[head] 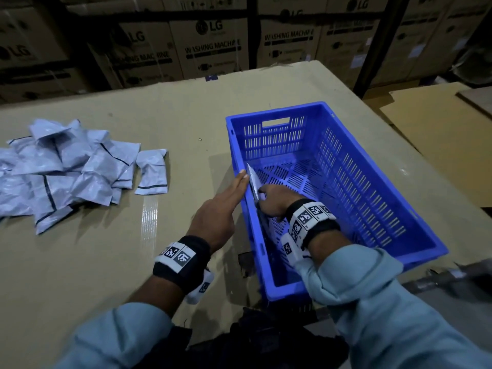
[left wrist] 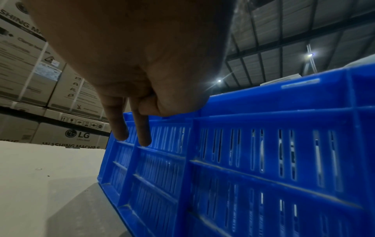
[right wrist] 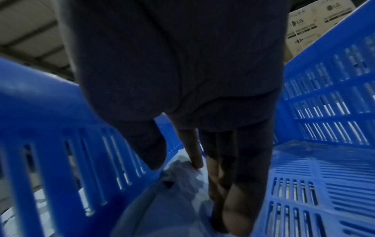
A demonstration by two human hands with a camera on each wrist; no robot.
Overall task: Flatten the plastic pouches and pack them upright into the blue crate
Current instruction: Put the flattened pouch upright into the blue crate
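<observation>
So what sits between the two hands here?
In the head view, the blue crate's left wall and an upright pouch separate left hand and right hand.

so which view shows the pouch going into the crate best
The right wrist view: the pouch stands on edge against the blue crate wall, with the right hand fingers on it. The head view shows only a thin sliver between both hands. The left wrist view shows just the crate's outside wall.

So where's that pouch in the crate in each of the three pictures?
Head: pouch stands on edge against the crate's left wall, between both hands.
Left wrist: not visible; only the wall's outside shows.
Right wrist: bottom centre, under the right hand's fingers.
Shared landmark: the slotted left wall.
</observation>
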